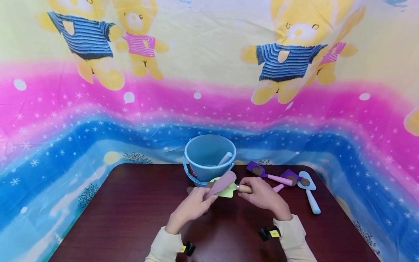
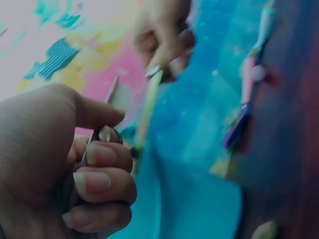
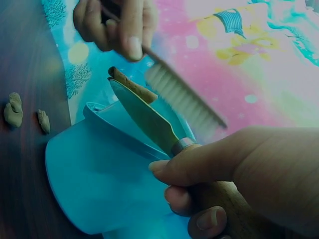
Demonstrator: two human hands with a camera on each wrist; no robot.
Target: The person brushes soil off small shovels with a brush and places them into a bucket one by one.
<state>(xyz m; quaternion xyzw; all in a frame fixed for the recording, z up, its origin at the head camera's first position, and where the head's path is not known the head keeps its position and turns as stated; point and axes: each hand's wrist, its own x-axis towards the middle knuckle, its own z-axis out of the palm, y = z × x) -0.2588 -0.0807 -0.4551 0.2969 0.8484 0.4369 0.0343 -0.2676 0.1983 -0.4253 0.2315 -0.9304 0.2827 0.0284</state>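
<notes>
1 blue bucket (image 1: 203, 171), far ctr, w/ 1 lt-blue handle (image 1: 226, 158) inside (other end hidden). 1 green shovel (image 1: 228, 192), ctr; 2 purple shovels (image 1: 271, 177) & 1 lt-blue shovel (image 1: 309, 193), far right: 4 w/ blades showing. 1 pink brush (image 1: 223, 183), ctr. 2 hands (image 1: 260, 194), near. At least 2 brown lumps (image 3: 14, 110), 4 printed bears (image 1: 291, 62).

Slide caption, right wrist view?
Right hand grips a wooden-handled green shovel; left hand holds a pale-bristled brush near a blue bucket.

No text is legible, even on the yellow labels (image 1: 274, 233).
</notes>
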